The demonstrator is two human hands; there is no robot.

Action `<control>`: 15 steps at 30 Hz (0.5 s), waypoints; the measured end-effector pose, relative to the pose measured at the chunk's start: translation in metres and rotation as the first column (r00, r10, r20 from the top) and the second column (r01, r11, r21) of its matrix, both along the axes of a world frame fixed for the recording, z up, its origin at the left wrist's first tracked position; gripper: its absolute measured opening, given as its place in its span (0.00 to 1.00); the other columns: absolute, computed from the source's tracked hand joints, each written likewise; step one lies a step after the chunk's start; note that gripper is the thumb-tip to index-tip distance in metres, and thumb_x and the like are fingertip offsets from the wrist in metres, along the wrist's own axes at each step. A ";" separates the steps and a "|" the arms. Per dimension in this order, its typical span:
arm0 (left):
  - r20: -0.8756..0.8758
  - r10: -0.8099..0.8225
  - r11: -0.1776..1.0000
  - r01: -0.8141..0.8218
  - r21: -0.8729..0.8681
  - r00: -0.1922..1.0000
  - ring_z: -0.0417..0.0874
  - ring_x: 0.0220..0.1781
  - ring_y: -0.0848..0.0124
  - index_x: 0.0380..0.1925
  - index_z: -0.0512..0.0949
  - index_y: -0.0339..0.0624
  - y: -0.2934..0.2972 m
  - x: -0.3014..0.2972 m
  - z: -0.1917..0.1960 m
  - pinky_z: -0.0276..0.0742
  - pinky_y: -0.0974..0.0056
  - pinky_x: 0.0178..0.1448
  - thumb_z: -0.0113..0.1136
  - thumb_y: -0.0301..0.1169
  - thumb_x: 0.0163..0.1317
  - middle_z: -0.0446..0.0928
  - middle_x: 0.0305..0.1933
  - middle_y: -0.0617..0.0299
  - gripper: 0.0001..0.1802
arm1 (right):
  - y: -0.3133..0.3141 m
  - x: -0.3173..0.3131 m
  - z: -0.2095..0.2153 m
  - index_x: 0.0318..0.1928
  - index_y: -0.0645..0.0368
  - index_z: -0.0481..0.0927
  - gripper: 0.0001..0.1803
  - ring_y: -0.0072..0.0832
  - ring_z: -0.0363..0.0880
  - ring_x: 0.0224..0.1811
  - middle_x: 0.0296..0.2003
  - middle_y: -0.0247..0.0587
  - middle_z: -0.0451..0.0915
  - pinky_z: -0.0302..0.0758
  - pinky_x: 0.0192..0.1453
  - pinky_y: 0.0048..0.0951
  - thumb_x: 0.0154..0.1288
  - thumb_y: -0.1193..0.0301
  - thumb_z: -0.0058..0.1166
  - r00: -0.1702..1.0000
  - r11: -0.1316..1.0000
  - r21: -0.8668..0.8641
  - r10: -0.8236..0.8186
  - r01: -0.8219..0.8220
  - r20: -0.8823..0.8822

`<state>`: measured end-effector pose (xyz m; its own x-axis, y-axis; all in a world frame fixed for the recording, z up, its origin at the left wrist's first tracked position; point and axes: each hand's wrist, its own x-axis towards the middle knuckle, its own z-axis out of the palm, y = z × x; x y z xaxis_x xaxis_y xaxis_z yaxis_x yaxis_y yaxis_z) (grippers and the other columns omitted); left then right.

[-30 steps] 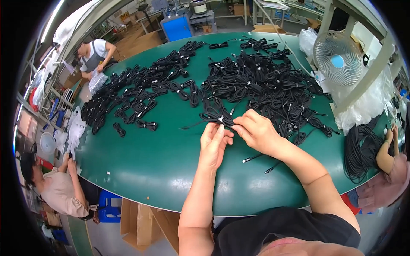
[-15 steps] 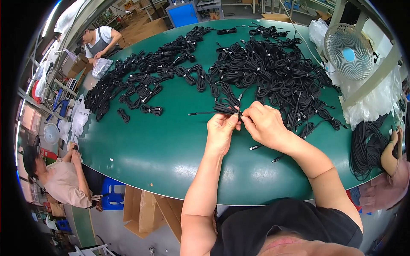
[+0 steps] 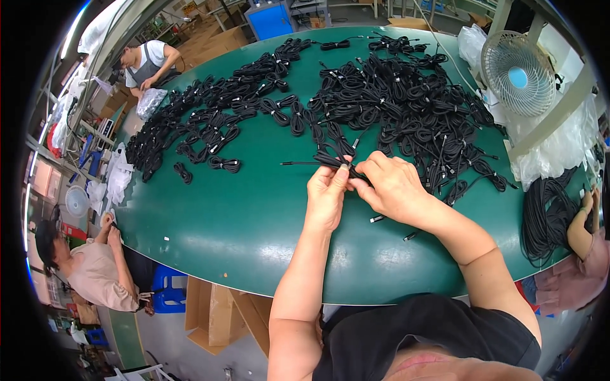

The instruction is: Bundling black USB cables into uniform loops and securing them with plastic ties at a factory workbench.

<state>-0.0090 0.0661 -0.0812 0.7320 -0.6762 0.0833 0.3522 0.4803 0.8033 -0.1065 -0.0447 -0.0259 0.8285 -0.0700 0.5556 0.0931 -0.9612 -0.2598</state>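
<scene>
held bundle: a looped black cable bundle (image 3: 326,156) is held in both hands above the near-middle part of the table, just in front of the larger pile; one thin cable end (image 3: 293,163) is pointed out to the left.
left hand: the bundle is pinched between the thumb and fingers of the left hand (image 3: 327,190), with the thumb uppermost.
right hand: the bundle's right side is gripped by the bent fingertips of the right hand (image 3: 394,185) (the exact contact is partly hidden by the fingers).
below the right hand: two cable plugs (image 3: 377,219) are seen, pointed toward the lower left.
table: a curved green tabletop (image 3: 254,209) is covered in its far half by black cables.
right pile: a dense, tangled pile of bundles (image 3: 400,95) is heaped beyond the right hand.
left row: more bundles (image 3: 216,117) are spread in a long slanting band.
right edge: a round fan (image 3: 518,70) is placed near clear plastic, with a thick black coil (image 3: 546,219) below.
around the table: three other people are seated or bent at its edges, two on the left and one on the right.
</scene>
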 end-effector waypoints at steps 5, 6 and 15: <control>0.109 0.000 1.000 -0.002 0.022 0.994 0.75 0.38 0.78 0.42 0.73 0.36 0.007 0.006 0.004 0.70 0.73 0.42 0.54 0.30 0.62 0.76 0.40 0.63 0.11 | -0.013 0.002 0.012 0.44 0.62 0.73 0.22 0.36 0.76 0.30 0.37 0.43 0.73 0.75 0.34 0.33 0.54 0.61 0.58 0.997 0.982 0.186 -0.032 0.017 0.077; 0.107 -0.003 1.000 0.001 0.023 0.994 0.75 0.38 0.78 0.42 0.73 0.36 0.006 0.003 0.005 0.70 0.73 0.42 0.54 0.30 0.62 0.76 0.40 0.63 0.11 | -0.016 0.003 0.011 0.44 0.62 0.73 0.22 0.36 0.76 0.30 0.37 0.43 0.73 0.75 0.34 0.33 0.54 0.61 0.58 0.997 0.982 0.187 -0.035 0.021 0.075; 0.244 -0.117 0.959 0.046 0.279 0.963 0.70 0.24 0.81 0.36 0.72 0.40 0.002 -0.005 0.008 0.65 0.76 0.26 0.53 0.39 0.63 0.71 0.25 0.68 0.13 | -0.028 0.013 0.000 0.46 0.66 0.75 0.15 0.18 0.71 0.23 0.32 0.38 0.73 0.70 0.28 0.20 0.56 0.79 0.52 0.988 0.730 0.667 0.131 -0.149 0.078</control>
